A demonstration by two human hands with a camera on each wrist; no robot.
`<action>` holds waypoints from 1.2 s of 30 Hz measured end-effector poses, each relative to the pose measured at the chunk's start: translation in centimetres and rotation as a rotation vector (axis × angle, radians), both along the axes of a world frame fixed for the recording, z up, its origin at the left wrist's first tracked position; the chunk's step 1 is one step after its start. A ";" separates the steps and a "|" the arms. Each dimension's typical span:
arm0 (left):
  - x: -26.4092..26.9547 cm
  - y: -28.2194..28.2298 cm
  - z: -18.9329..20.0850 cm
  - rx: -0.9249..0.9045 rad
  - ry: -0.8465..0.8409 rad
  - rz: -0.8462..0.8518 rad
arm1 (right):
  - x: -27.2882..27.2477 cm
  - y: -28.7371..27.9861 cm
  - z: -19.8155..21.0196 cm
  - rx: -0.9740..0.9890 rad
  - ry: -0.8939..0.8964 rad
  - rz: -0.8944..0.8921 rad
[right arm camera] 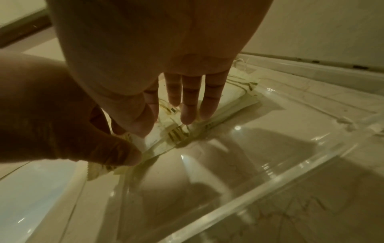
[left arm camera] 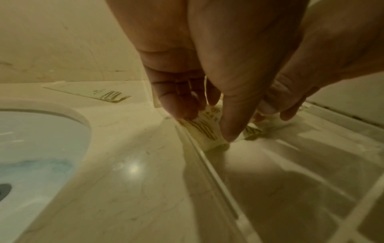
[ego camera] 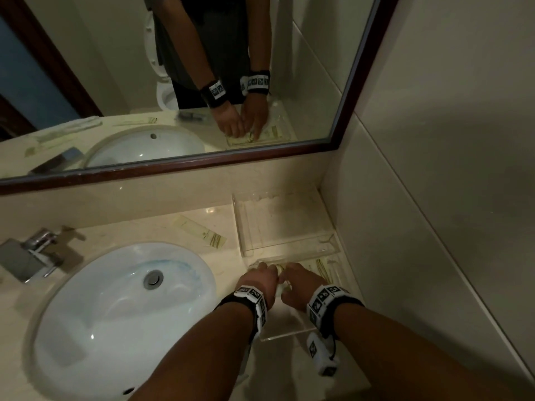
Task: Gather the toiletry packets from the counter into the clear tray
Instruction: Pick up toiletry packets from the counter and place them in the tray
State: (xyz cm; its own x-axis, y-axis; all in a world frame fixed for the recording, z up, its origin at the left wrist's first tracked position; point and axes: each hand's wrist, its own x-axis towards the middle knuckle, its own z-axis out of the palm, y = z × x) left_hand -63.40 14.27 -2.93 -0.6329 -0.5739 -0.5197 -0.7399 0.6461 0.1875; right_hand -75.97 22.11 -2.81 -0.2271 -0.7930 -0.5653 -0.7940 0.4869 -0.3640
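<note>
A clear tray (ego camera: pixel 282 335) lies on the counter right of the sink, and both my hands are over its far end. My left hand (ego camera: pixel 262 273) pinches a cream toiletry packet (left arm camera: pixel 204 131) with green stripes between thumb and fingers, at the tray's left wall. My right hand (ego camera: pixel 298 277) lies with straight fingers (right arm camera: pixel 188 113) on a stack of packets (right arm camera: pixel 234 97) inside the tray. One long packet (ego camera: pixel 199 231) lies loose on the counter behind the sink.
A second clear tray (ego camera: pixel 249 233) stands farther back against the wall corner. The white sink (ego camera: pixel 115 314) fills the left side, with a chrome tap (ego camera: pixel 34 253) behind it. A mirror (ego camera: pixel 173 82) runs along the back and a tiled wall (ego camera: pixel 434 198) closes the right.
</note>
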 end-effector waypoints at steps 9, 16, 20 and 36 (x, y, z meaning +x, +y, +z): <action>-0.1 0.4 -0.2 -0.066 -0.018 -0.040 | 0.3 -0.3 -0.6 0.023 -0.039 -0.006; -0.3 0.4 0.5 -0.034 -0.106 -0.058 | 0.4 -0.5 -1.1 0.057 -0.056 -0.028; -0.4 0.3 0.5 -0.028 -0.102 -0.061 | 0.3 -0.9 -1.5 0.094 -0.066 -0.055; 0.0 -0.1 0.8 -0.047 -0.021 -0.096 | -0.8 -1.4 -1.0 0.000 -0.099 -0.184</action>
